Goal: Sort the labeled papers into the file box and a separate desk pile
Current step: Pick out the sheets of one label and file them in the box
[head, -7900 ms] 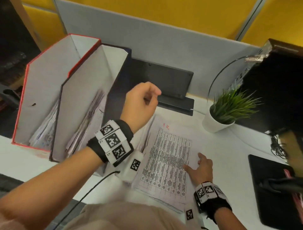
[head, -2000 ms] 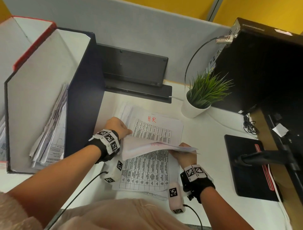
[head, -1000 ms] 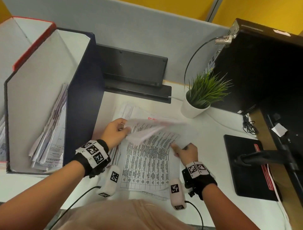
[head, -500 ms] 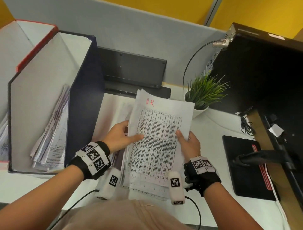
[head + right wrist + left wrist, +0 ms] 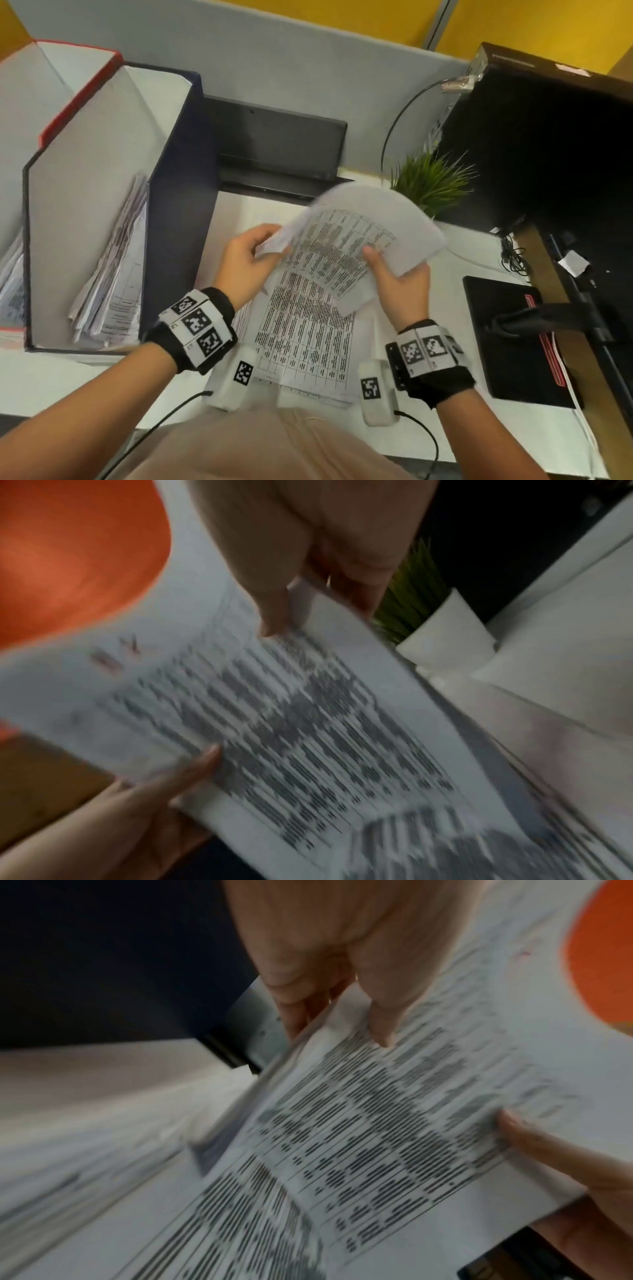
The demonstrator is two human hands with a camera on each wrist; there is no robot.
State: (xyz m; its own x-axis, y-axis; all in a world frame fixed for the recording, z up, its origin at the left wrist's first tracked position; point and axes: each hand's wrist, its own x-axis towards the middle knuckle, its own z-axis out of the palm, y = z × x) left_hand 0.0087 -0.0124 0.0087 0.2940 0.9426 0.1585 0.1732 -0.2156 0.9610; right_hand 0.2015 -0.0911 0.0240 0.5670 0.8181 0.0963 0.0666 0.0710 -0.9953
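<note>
Both hands hold a printed sheet (image 5: 346, 250) in the air over the desk pile (image 5: 305, 342); it is curved and blurred. My left hand (image 5: 270, 243) pinches its left edge, thumb on top (image 5: 380, 1020). My right hand (image 5: 380, 260) grips its right edge, thumb (image 5: 274, 615) on the print. A faint red handwritten mark (image 5: 113, 656) shows near the sheet's top; I cannot read it. The dark blue file box (image 5: 185, 205) stands to the left, with papers (image 5: 113, 270) leaning inside it.
A red-edged file box (image 5: 68, 102) stands further left. A black panel on a stand (image 5: 274, 144) is behind the pile, and a potted plant (image 5: 431, 185) is just past the lifted sheet. A black computer tower (image 5: 548, 144) and a black pad (image 5: 513, 342) are on the right.
Over the last second both hands lifted the top sheet off the pile. Half a second ago it faced me flat with its red label showing; now it bends away and to the right.
</note>
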